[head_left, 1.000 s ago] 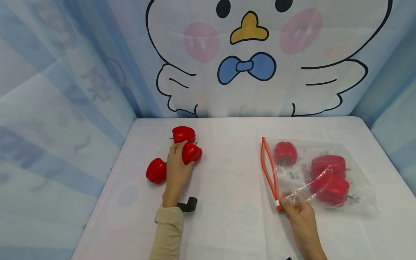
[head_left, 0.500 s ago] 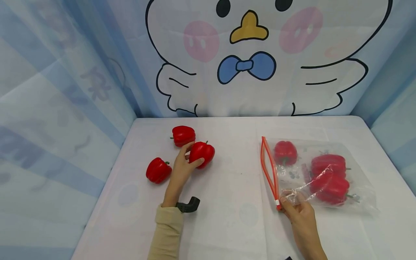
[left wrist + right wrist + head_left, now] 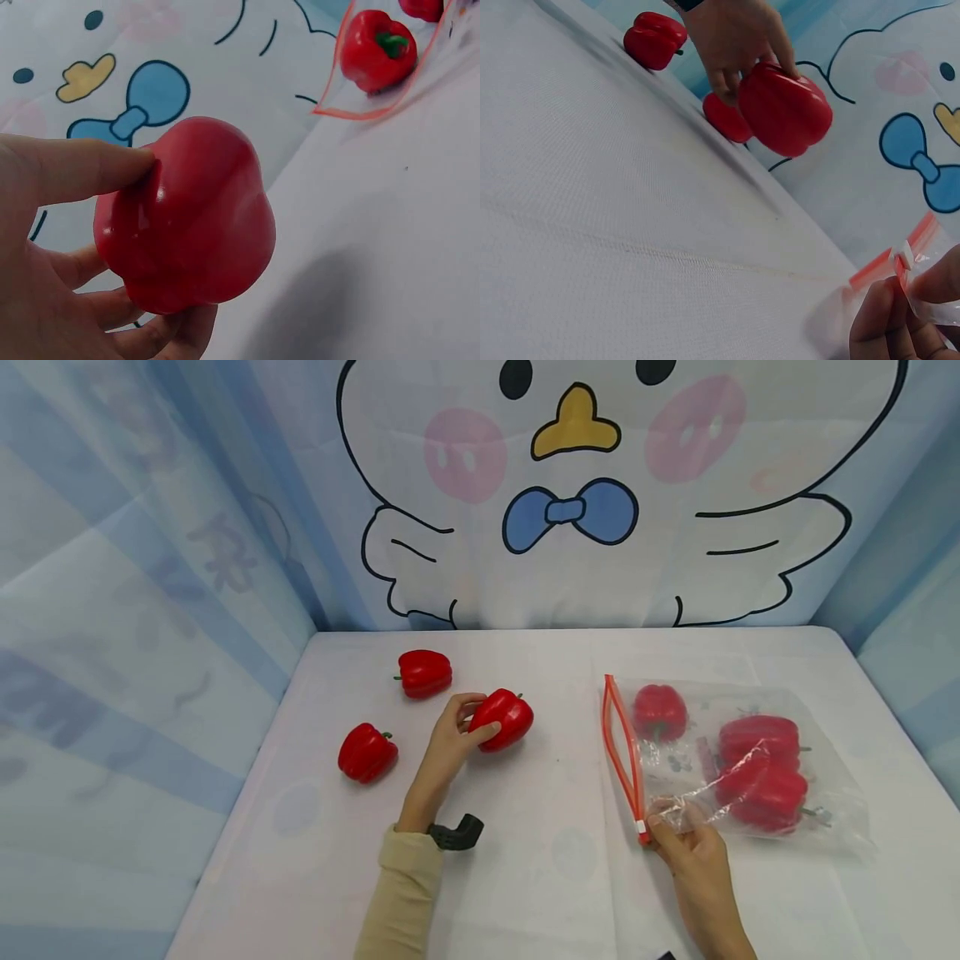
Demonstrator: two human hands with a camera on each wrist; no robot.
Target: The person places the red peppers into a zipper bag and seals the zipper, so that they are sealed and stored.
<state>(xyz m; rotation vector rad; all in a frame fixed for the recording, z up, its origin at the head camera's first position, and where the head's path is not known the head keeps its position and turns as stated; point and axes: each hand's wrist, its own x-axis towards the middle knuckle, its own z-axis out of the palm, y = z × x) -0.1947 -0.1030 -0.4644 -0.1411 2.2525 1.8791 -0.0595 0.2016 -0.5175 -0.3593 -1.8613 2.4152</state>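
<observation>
Step in hand, as judged: one red pepper is carried in the left hand across the worktop toward the zip bag.

Doing it well:
- The pepper should be kept level and aimed at the red zip mouth, which faces left and is only partly spread.
- The mouth would need to be lifted wider by the right hand; as it lies, the pepper looks likely to catch on the zip rim.
- The pepper is best pushed past the rim, into the free space near the pepper just inside the mouth.

Grip state:
- Left hand: thumb on top, fingers curled underneath, closed round the pepper; it is held just clear of the worktop, between the loose peppers and the bag.
- Right hand: bag's near corner is pinched at the white zip end, fingers narrow, nothing else held.

Elsewhere: two loose peppers at the left, one at the back and one nearer; three peppers appear inside the bag.
</observation>
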